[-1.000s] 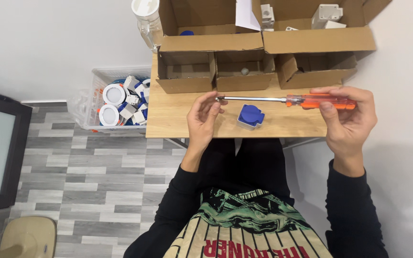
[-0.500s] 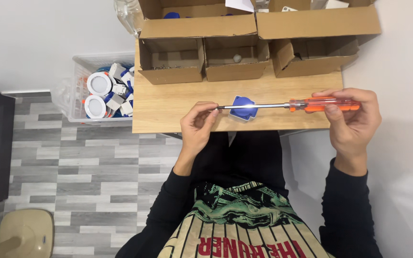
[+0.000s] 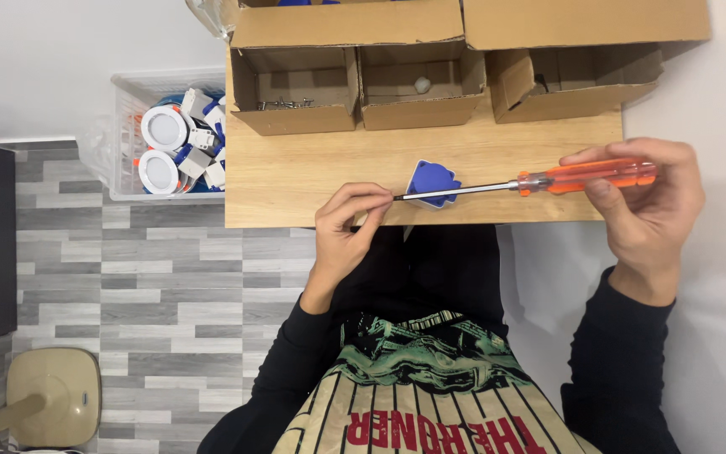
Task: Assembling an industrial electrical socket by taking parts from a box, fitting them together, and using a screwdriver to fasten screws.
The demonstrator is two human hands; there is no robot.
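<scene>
Nearest the camera, the person's lap and black sleeves filled the lower view, and both arms reached up to the front edge of the wooden tabletop (image 3: 296, 181). The left hand (image 3: 344, 235) hung just over that edge with its grip pinched on the metal tip of a screwdriver (image 3: 531, 181), thumb and forefinger closed around the point, apparently to steady it or seat something small on it; whether a screw sat between the fingertips could not be told. The right hand (image 3: 644, 206) was clenched around the orange handle off the right end of the tabletop, so the tool lay level across the front of the work area, its shaft passing over a small blue plastic part (image 3: 432, 180) that rested on the wood near the front edge. Holding the 2 ends kept the long shaft from swinging. Farther back, 3 open cardboard boxes (image 3: 418, 92) stood side by side along the rear of the tabletop, openings facing the person for easy reach: the left 1 held what looked like small metal fasteners, the middle 1 a small pale object, the right 1 little that could be made out. Left of the tabletop, on the floor side, a clear plastic bin (image 3: 128, 134) held round white fittings with blue and orange parts
</scene>
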